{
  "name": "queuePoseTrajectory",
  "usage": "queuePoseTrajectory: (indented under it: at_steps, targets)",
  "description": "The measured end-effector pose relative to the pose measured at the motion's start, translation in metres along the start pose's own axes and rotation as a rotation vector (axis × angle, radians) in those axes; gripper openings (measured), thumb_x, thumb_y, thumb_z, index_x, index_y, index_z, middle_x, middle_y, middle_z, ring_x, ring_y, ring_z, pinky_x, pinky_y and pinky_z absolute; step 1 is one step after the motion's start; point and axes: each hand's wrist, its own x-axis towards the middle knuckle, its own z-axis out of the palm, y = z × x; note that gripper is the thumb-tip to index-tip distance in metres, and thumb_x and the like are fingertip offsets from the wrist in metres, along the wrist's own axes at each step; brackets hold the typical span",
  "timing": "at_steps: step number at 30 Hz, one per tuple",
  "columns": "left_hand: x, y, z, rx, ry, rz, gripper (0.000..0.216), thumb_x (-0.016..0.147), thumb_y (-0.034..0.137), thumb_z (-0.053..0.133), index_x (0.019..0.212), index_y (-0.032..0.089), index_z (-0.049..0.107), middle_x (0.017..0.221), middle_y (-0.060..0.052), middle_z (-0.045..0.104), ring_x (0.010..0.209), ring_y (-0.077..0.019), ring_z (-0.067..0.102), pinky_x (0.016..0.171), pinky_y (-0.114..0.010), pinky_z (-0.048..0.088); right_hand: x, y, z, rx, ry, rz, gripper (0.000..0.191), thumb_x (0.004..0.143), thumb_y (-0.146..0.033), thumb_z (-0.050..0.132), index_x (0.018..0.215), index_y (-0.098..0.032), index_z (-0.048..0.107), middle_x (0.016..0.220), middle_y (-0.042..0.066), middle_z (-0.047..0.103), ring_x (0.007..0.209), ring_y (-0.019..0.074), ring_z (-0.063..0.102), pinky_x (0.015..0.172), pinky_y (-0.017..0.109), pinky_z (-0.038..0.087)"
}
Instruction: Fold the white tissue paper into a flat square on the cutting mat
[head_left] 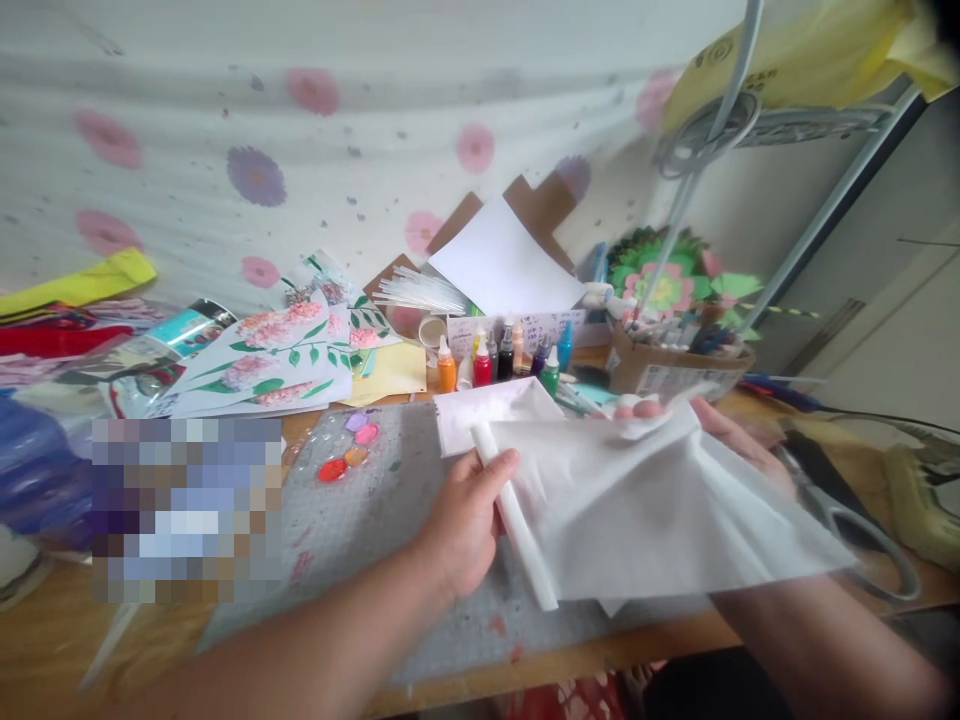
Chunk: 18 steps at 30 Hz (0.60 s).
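A thin white sheet point(630, 510), partly rolled up along its left edge, is held above the grey cutting mat point(360, 580). My left hand point(472, 515) is closed around the rolled edge, its thumb lying on top of the roll. Behind and under the sheet's right part is my right hand point(739, 445), and the sheet drapes over its palm. Some of its fingertips show past the far edge, by a crumpled white bit. Just beyond the roll lies a shallow white box point(465, 415). Dabs of red, orange, pink and purple paint point(332, 470) sit on a clear palette on the mat.
Several paint bottles point(481, 362) stand behind the mat. Pink flower paintings point(262, 360) lie at the left. A cardboard box of pens point(679, 360) is at the right, with grey-handled scissors point(874, 545) nearer me. A lamp stem point(686, 190) rises over the right side.
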Motion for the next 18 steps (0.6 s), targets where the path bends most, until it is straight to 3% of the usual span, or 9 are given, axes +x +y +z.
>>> queuePoseTrajectory:
  at_steps: [2,4,9,18]
  targets:
    - [0.0,-0.001,-0.001,0.024,-0.025,0.028,0.026,0.074,0.031,0.072,0.094,0.016,0.064,0.076,-0.002,0.067,0.066,-0.0142,0.06,0.059,-0.025,0.046,0.001,0.005,0.002,0.152,-0.023,0.011,0.018,0.064,-0.042,0.066,0.057,-0.026,0.061,0.057,0.001,0.054,0.057,0.0201,0.059,0.062,0.039,0.053]
    - [-0.001,-0.001,-0.001,0.057,-0.034,0.049,0.025,0.075,0.032,0.071,0.094,0.017,0.064,0.072,0.001,0.064,0.063,-0.0125,0.058,0.06,-0.024,0.046,0.001,0.009,0.004,0.321,-0.052,-0.011,0.028,0.058,-0.034,0.07,0.048,-0.023,0.047,0.055,-0.003,0.044,0.052,0.0136,0.051,0.067,0.034,0.053]
    - [-0.002,0.0,-0.002,0.127,-0.069,0.102,0.023,0.078,0.034,0.069,0.094,0.018,0.064,0.078,-0.001,0.066,0.074,-0.0143,0.06,0.069,-0.026,0.047,-0.002,0.011,0.006,0.499,-0.132,0.049,0.048,0.073,-0.029,0.06,0.05,-0.017,0.019,0.051,-0.006,0.023,0.042,0.0077,0.025,0.063,0.027,0.05]
    - [-0.004,-0.002,-0.004,0.18,-0.066,0.13,0.024,0.081,0.037,0.066,0.093,0.016,0.063,0.082,-0.002,0.065,0.077,-0.0147,0.059,0.073,-0.027,0.047,-0.013,0.007,0.009,0.537,-0.103,0.126,0.052,0.068,-0.025,0.061,0.051,-0.018,0.013,0.05,-0.007,0.018,0.042,0.007,0.017,0.06,0.025,0.048]
